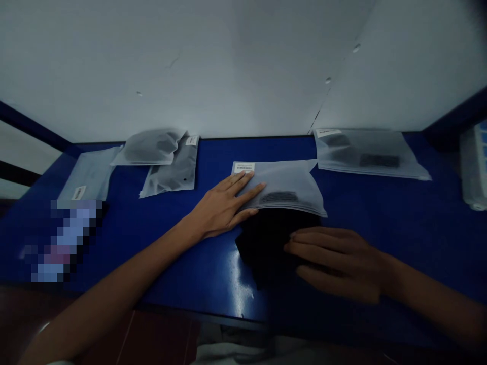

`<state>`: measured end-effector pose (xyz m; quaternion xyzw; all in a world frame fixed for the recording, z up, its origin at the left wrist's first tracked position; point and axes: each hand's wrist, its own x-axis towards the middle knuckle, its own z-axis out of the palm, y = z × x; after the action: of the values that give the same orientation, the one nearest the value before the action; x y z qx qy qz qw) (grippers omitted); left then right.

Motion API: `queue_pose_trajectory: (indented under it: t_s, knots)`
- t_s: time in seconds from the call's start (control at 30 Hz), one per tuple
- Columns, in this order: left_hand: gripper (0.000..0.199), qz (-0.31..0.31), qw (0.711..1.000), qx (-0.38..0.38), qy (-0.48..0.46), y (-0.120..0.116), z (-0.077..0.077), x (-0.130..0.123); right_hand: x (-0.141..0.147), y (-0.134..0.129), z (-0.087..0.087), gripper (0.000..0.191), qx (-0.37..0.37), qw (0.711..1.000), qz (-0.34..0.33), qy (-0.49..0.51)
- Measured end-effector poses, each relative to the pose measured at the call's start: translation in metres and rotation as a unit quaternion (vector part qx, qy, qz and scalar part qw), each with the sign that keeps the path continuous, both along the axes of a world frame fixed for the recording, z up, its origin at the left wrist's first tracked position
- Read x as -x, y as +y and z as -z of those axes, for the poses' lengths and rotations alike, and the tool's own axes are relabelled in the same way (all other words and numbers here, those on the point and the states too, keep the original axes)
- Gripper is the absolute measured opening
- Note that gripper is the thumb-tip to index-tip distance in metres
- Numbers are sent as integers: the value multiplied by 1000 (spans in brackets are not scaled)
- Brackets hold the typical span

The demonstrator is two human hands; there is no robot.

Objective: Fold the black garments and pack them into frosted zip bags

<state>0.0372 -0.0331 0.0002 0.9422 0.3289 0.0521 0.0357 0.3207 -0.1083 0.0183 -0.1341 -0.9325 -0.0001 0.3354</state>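
Observation:
A frosted zip bag [300,180] with a white barcode label lies in the middle of the blue table, a dark patch showing through it. My left hand [224,205] rests flat on the bag's left part, fingers spread. Black folded fabric [266,243] extends from under the bag's near edge; whether part of it is inside the bag I cannot tell. Over the right side of this fabric is my right hand [338,258], palm down and slightly blurred, its thumb apart from the fingers. Its fingertips touch or hover just above the fabric.
Two filled frosted bags, one bag [150,147] overlapping another bag [177,170], lie back left beside a flatter bag [91,172]. Another filled bag [365,152] lies back right. A pixelated object [68,238] is at left, a clear plastic container [474,167] at far right. A white wall [228,66] stands behind.

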Motion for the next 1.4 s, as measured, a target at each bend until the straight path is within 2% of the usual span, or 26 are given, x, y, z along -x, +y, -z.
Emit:
queue_pose_trajectory:
  t_s: [0.1, 0.23, 0.33, 0.4, 0.5, 0.57, 0.73, 0.9, 1.0, 1.07, 1.13, 1.27, 1.4]
  knots:
    - [61, -31, 999, -7, -12, 0, 4, 0, 0, -4, -1, 10, -40, 999, -19, -12]
    - [60, -89, 995, -23, -31, 2, 9, 1, 1, -5, 3, 5, -54, 998, -31, -22]
    - [55, -111, 992, -42, -46, 4, 9, 2, 2, -4, 5, 8, -70, 996, -27, -41]
    - [45, -111, 987, -78, -84, 6, 8, 3, 2, -1, 8, 14, -88, 995, -9, -43]
    - [31, -122, 963, -164, -174, 7, 9, 6, 0, 4, 11, 23, -104, 993, 15, -46]
    - [25, -126, 952, -192, -201, 6, 12, 7, -2, 6, 12, 27, -104, 992, 22, -61]
    - [33, -74, 981, -128, -129, 6, 16, 6, -3, 7, 13, 29, -86, 993, 21, -83]
    - [49, -74, 995, -24, -65, 8, 10, 4, -2, 6, 16, 26, -34, 997, 8, -72]
    - [50, -78, 994, 8, -82, 8, 7, 6, -3, 7, 16, 24, 0, 999, 13, -38]
    - [48, -66, 991, 0, -119, 6, 5, 8, -5, 9, 15, 27, 12, 999, 29, -7]
    - [44, -31, 985, -21, -166, 3, 2, 8, -7, 12, 15, 34, 16, 998, 55, -1]
    - [45, 67, 970, -33, -229, -4, -5, 4, -10, 17, 18, 50, 34, 992, 99, -64]
    - [71, 118, 976, 10, -185, -4, -4, -1, -10, 17, 22, 54, 48, 986, 138, -78]
